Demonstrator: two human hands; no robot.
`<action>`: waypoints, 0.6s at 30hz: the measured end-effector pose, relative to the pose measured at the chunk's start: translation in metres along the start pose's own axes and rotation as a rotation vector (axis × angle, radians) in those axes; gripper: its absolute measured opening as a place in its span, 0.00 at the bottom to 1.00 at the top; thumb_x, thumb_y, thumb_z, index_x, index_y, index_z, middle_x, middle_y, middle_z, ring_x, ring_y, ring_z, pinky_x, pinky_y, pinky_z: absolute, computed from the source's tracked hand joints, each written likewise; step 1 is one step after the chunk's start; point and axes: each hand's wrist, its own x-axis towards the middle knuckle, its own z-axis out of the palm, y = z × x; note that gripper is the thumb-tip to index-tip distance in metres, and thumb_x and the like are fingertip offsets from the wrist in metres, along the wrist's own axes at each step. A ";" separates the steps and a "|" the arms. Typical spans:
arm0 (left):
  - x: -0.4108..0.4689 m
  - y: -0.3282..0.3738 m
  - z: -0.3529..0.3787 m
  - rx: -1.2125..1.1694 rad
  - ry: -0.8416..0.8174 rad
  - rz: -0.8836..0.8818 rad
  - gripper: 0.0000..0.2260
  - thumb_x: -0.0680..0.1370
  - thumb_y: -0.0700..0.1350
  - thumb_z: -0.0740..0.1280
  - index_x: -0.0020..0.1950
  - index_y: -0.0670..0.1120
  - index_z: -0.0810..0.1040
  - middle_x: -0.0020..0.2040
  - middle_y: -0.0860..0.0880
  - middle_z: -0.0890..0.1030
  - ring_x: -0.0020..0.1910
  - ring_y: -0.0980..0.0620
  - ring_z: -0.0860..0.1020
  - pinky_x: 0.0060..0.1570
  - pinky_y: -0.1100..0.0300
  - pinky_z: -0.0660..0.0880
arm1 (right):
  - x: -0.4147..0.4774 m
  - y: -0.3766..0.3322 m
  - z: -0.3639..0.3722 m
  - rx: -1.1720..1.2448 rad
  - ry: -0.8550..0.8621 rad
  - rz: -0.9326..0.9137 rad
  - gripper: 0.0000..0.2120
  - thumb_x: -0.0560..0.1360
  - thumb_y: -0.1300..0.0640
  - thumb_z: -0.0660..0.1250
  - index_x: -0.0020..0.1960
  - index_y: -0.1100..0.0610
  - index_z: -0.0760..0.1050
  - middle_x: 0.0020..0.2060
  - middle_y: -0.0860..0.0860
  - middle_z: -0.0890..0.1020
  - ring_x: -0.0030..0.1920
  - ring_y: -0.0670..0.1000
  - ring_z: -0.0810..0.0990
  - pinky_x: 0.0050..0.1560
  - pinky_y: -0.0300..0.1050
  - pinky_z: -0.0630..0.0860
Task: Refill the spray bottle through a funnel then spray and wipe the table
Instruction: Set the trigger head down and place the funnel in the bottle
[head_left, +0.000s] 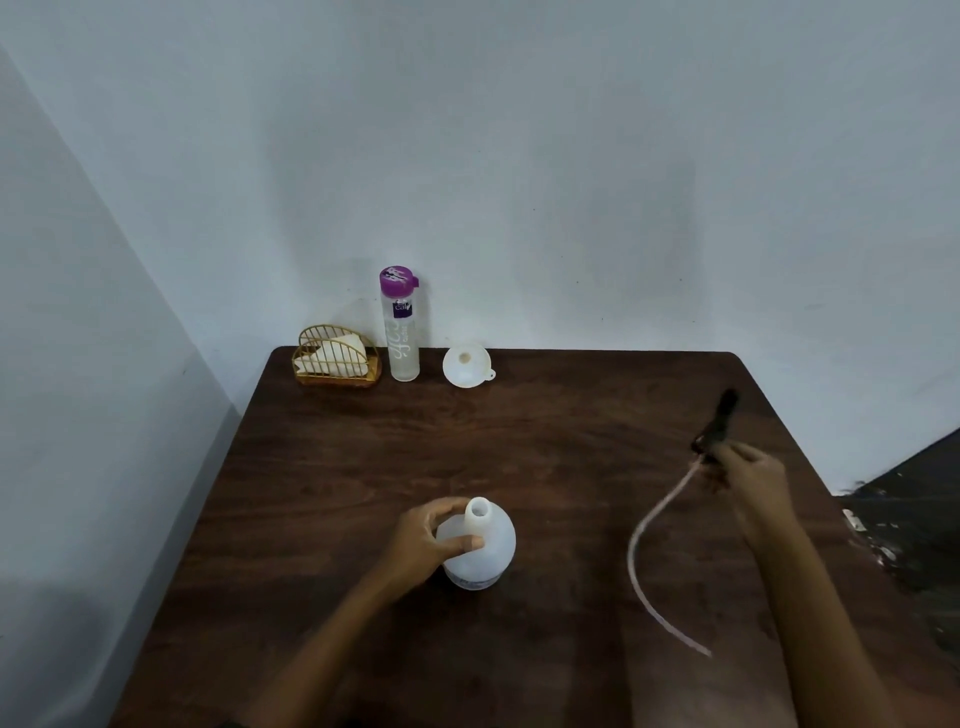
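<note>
**Uncapped, gripped, and standing near the front edge**

Where the dark brown wood-grain table meets the pale grey wall, three things stand along its far left edge, and the work sits nearer the person. The left hand grips the white translucent plastic spray bottle by its shoulder, thumb in front and fingers curled behind. That bottle stands upright on the table near the front, left of centre, its neck open and uncapped. The right hand, raised over the table's right side and well apart from the bottle, is closed around the blurred black trigger sprayer head. Its long pale dip tube hangs from it in a curve toward the near edge. At the back, a tall clear water bottle with a purple lid stands upright just beside a gold wire napkin holder holding white napkins. To its right lies a small white plastic funnel, wide mouth turned toward the camera.
</note>
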 end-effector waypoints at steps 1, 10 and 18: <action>0.000 0.001 0.000 -0.006 -0.002 0.004 0.19 0.68 0.47 0.76 0.56 0.56 0.77 0.58 0.56 0.79 0.58 0.54 0.76 0.57 0.59 0.75 | 0.008 0.012 0.000 -0.224 -0.006 0.007 0.03 0.72 0.65 0.68 0.45 0.65 0.77 0.30 0.56 0.80 0.24 0.46 0.77 0.23 0.33 0.73; -0.004 0.006 0.000 -0.035 -0.007 -0.003 0.18 0.68 0.45 0.76 0.54 0.59 0.76 0.58 0.56 0.79 0.58 0.55 0.76 0.54 0.64 0.74 | 0.032 0.086 0.019 -1.050 -0.186 0.075 0.12 0.72 0.58 0.70 0.34 0.62 0.72 0.28 0.54 0.73 0.28 0.50 0.71 0.27 0.42 0.65; -0.002 0.006 0.001 -0.003 -0.012 0.002 0.18 0.68 0.45 0.76 0.53 0.59 0.76 0.55 0.58 0.79 0.57 0.55 0.76 0.51 0.67 0.74 | 0.023 0.083 0.028 -1.101 -0.153 0.065 0.14 0.71 0.51 0.71 0.47 0.61 0.73 0.45 0.56 0.75 0.42 0.55 0.78 0.39 0.49 0.75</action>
